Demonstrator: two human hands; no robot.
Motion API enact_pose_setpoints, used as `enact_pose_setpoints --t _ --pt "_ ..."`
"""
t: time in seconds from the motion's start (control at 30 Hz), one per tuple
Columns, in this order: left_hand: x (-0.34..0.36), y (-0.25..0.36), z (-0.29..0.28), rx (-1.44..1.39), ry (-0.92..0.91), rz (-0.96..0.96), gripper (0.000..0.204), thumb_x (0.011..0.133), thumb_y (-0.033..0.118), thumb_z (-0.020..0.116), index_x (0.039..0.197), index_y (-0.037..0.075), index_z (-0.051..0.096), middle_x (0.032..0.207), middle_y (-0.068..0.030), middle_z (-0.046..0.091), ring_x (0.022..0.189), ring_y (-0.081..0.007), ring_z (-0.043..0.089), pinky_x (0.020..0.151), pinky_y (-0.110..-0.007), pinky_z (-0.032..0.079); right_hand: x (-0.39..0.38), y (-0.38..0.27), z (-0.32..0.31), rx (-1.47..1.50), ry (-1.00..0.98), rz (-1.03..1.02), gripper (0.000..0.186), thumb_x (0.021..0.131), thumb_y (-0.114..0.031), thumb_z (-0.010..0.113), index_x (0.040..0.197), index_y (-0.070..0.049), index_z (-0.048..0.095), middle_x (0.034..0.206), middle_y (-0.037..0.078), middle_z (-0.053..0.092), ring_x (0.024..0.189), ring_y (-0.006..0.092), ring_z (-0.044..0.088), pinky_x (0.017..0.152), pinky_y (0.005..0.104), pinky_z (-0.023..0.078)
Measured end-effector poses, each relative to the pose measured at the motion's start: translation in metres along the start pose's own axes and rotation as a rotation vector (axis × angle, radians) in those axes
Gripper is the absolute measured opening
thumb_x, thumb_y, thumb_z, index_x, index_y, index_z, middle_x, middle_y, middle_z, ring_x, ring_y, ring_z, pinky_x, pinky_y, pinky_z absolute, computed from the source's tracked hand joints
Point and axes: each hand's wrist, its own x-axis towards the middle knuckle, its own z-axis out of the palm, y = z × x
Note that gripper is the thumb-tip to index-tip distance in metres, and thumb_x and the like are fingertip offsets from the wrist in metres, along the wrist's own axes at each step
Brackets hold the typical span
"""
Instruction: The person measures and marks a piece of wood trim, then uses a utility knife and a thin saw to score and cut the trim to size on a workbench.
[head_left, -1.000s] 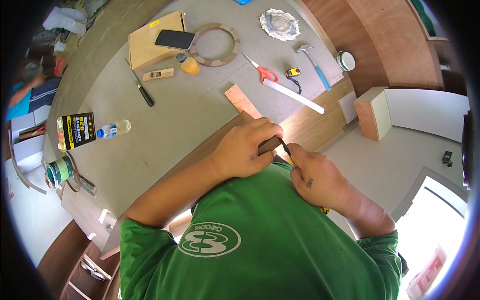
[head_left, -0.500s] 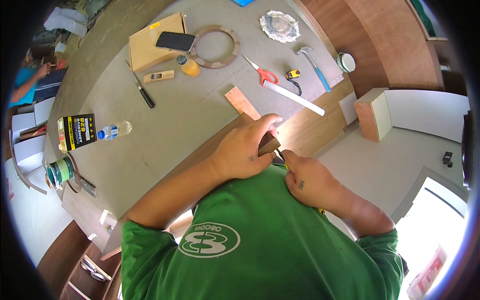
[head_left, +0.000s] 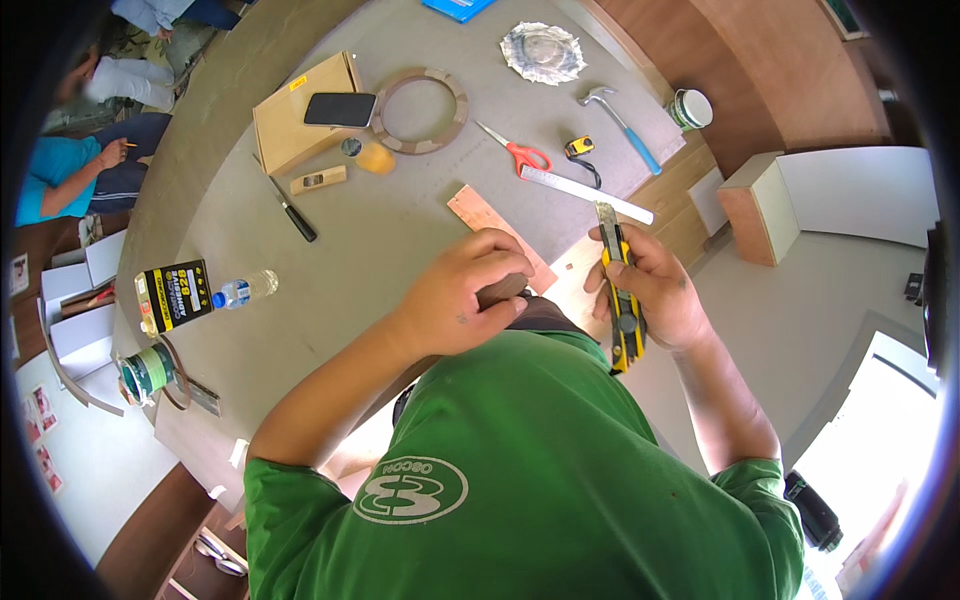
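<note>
The left hand (head_left: 465, 290) grips a brown wooden block (head_left: 503, 291) near the torso. The right hand (head_left: 655, 285) holds a yellow-and-black utility knife (head_left: 626, 315), metal end pointing away, apart from the block. For safe handling, hold the block firmly and the left fingers clear of the blade line. Beyond the hands: a wooden strip (head_left: 476, 211), a ruler (head_left: 590, 195) and scissors (head_left: 528, 158).
</note>
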Motion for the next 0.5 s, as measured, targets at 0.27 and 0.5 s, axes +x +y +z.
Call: enact_pose_setpoints --t 0.27,0.5 --pt "0.006 0.005 -0.018 0.266 0.031 0.142 0.022 0.083 -0.001 0.077 0.103 0.005 0.073 0.126 -0.0109 0.064 0.103 -0.0293 0.069 0.088 -0.037 0.054 0.021 0.014 -0.011 0.447 -0.140 -0.049 0.042 0.095 -0.004 0.052 0.136 0.000 0.056 0.095 0.015 0.068 0.078 0.0257 0.069 0.077 0.0390 0.054" --pt "0.006 0.017 -0.017 0.627 0.062 0.346 0.021 0.078 0.005 0.084 0.093 0.004 0.069 0.114 -0.0125 0.069 0.107 -0.0349 0.070 0.088 -0.044 0.057 0.047 0.050 -0.038 0.839 -0.547 -0.163 0.021 0.089 -0.015 0.059 0.106 -0.003 0.060 0.077 0.011 0.061 0.065 0.0278 0.064 0.070 0.0415 0.052"
